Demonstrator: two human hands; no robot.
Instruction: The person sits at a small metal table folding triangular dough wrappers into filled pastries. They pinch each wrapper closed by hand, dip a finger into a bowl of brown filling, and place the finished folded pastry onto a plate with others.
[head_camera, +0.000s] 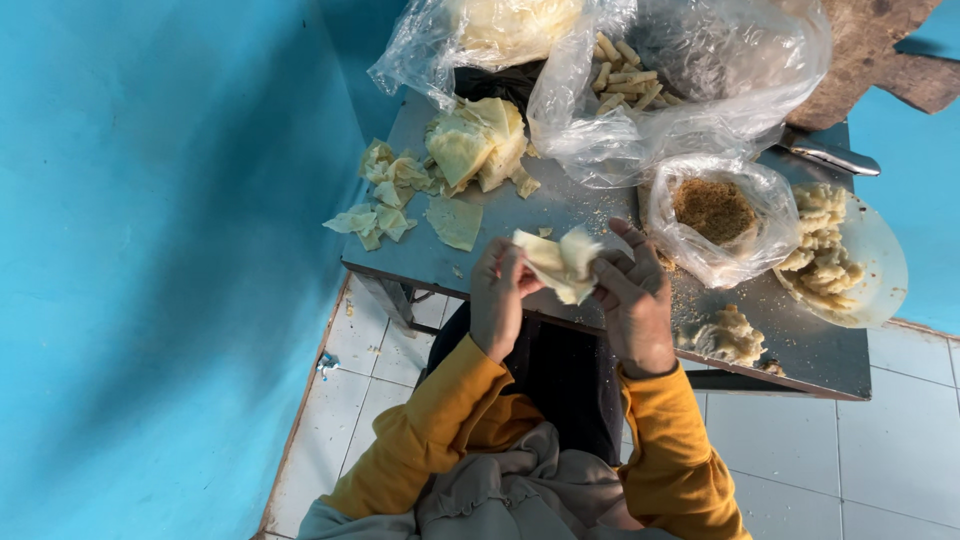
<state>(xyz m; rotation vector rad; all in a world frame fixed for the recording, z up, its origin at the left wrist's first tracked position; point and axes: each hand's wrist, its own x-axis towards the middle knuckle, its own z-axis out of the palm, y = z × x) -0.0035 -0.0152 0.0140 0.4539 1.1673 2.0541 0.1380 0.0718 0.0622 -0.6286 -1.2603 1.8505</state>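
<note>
Both hands are pinching one pale wrapper sheet (562, 262) above the table's (800, 350) near edge — the left hand (500, 295) gripping its left corner, the right hand (632, 295) folding the other side. This looks like the folding step; the next move probably calls for tucking the loose flap tight. Counted: three clear plastic bags, one white plate (880, 265) of filling at 3 o'clock, one filling lump (728, 335) — and a wrapper stack (478, 145) at 11 o'clock.

scraps (385, 200) left on table (800, 345) | crumb bag (715, 215) right | plate (875, 265) far right
</note>
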